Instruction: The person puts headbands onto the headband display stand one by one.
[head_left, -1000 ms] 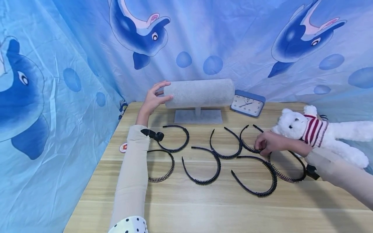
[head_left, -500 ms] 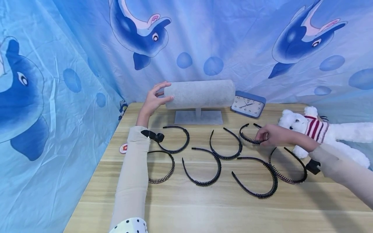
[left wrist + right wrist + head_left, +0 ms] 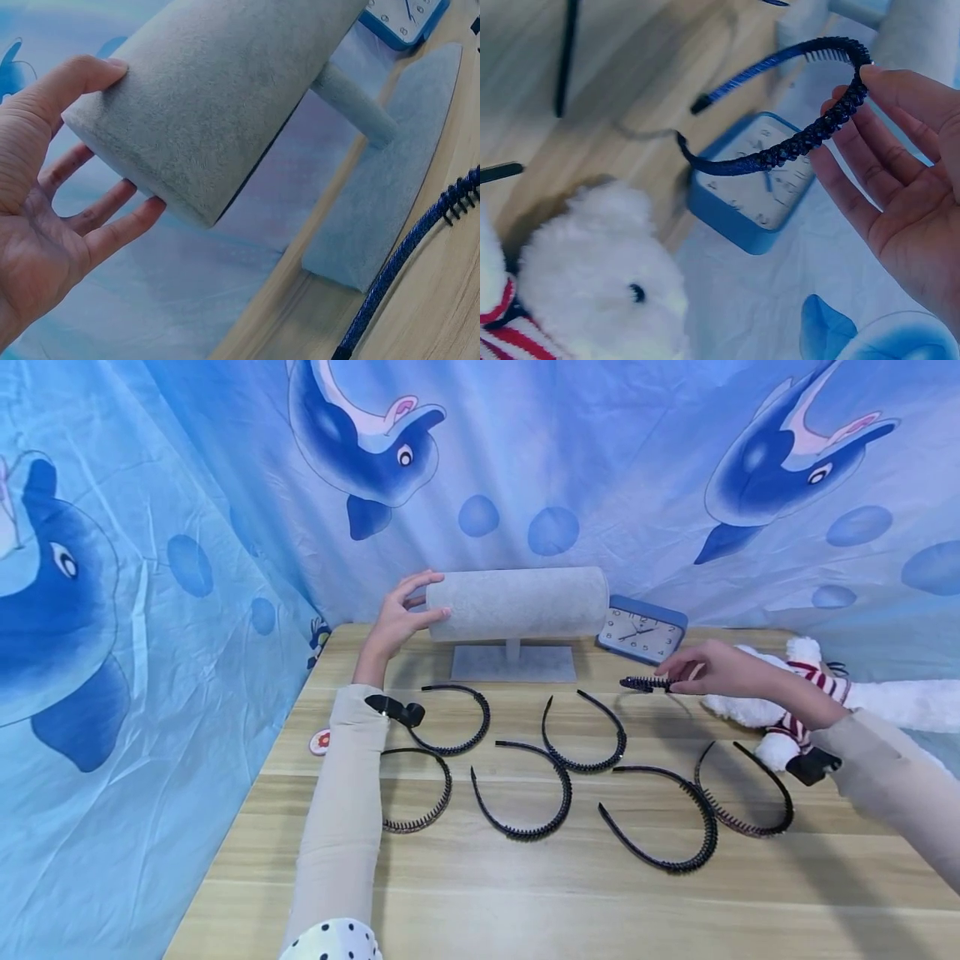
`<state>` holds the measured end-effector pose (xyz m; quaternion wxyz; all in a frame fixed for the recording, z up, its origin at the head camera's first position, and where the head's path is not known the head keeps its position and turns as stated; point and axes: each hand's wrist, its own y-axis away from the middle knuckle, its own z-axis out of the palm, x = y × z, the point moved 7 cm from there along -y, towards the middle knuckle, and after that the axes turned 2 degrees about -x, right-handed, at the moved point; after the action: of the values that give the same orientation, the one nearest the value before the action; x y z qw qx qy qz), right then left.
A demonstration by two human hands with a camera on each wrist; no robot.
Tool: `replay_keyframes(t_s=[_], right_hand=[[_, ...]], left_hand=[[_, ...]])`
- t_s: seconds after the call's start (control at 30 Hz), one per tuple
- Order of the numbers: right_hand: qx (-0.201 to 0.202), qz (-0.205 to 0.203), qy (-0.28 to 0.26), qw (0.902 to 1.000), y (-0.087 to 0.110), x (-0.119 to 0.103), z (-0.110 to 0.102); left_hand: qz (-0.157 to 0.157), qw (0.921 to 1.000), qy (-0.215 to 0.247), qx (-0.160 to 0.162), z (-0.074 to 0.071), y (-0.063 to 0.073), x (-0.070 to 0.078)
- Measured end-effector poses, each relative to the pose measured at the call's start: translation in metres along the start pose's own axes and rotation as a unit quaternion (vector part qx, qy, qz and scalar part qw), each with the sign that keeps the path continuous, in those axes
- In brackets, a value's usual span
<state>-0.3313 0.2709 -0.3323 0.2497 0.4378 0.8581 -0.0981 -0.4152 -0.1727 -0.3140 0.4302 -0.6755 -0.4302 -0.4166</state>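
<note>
A grey velvety display stand (image 3: 525, 603), a horizontal roll on a post and flat base, stands at the back of the table. My left hand (image 3: 397, 620) grips the left end of its roll; in the left wrist view the thumb lies on one side and the fingertips touch the end rim. Raised above the table, a dark beaded headband (image 3: 802, 146) is pinched between the thumb and fingers of my right hand (image 3: 723, 670). In the right wrist view its two tips point away from the palm. Several black toothed headbands (image 3: 567, 781) lie on the wood in front of the stand.
A blue-framed clock (image 3: 643, 631) leans right of the stand, close behind the raised headband. A white teddy bear (image 3: 738, 710) in a striped sweater lies under the right forearm. A small round badge (image 3: 319, 742) is by the left sleeve. A dolphin-print curtain (image 3: 600, 460) hangs behind.
My right hand has lifted the back-right headband off the table, moving it up toward the clock and tipping it nearly edge-on. The left hand keeps its hold on the stand.
</note>
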Motion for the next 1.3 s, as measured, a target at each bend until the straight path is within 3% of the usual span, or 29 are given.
replay_keyframes(t_s=[0.2,0.4,0.6,0.83,1.17,1.3], right_hand=[[0.027,-0.028,-0.016,0.9991,-0.003,-0.008,-0.016],[0.051,-0.032,0.009,0.9982,-0.007,-0.01,-0.027],[0.069,-0.014,0.005,0.9975,-0.009,-0.011,-0.035],[0.092,0.029,-0.02,0.9951,-0.012,-0.008,-0.043],[0.117,0.09,-0.057,0.9874,-0.013,-0.002,-0.058],[0.129,0.103,-0.079,0.9831,-0.012,0.002,-0.061]], left_hand=[[-0.006,1.0,-0.001,-0.003,-0.001,-0.002,0.001],[0.017,0.9998,-0.014,-0.004,-0.005,-0.015,-0.008],[0.023,0.9988,-0.042,0.0,-0.009,-0.02,-0.005],[0.012,0.9981,-0.05,-0.033,-0.003,-0.004,0.026],[0.005,0.9977,-0.026,-0.062,-0.008,-0.006,0.021],[0.006,0.9974,-0.019,-0.069,-0.01,-0.013,0.011]])
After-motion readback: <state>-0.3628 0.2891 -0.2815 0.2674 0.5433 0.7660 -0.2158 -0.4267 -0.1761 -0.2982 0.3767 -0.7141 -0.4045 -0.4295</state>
